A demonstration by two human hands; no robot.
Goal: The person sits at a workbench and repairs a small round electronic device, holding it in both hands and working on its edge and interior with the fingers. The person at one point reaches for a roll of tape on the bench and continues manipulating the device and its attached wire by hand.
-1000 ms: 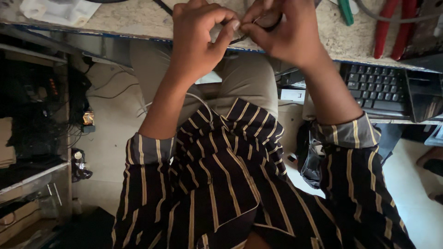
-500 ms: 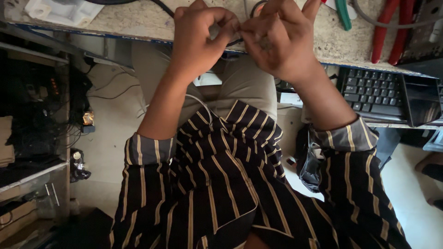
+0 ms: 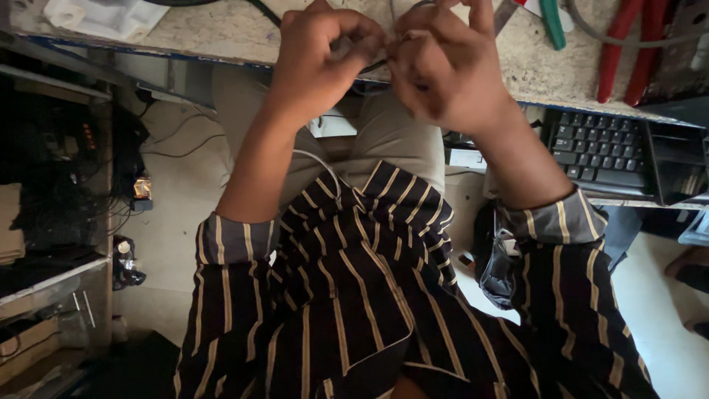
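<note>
Above the workbench [image 3: 221, 33], left hand [image 3: 321, 63] and right hand [image 3: 443, 74] meet knuckle to knuckle, fingers curled, pinching a thin wire [image 3: 373, 66].

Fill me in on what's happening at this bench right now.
A seated person in a dark striped shirt has both hands together at the front edge of a speckled worktop. The left hand and right hand pinch something small and thin between the fingertips, seemingly a dark wire; exactly what it is cannot be made out. Red-handled pliers and a green-handled tool lie untouched on the worktop. A black keyboard sits on a lower shelf.
</note>
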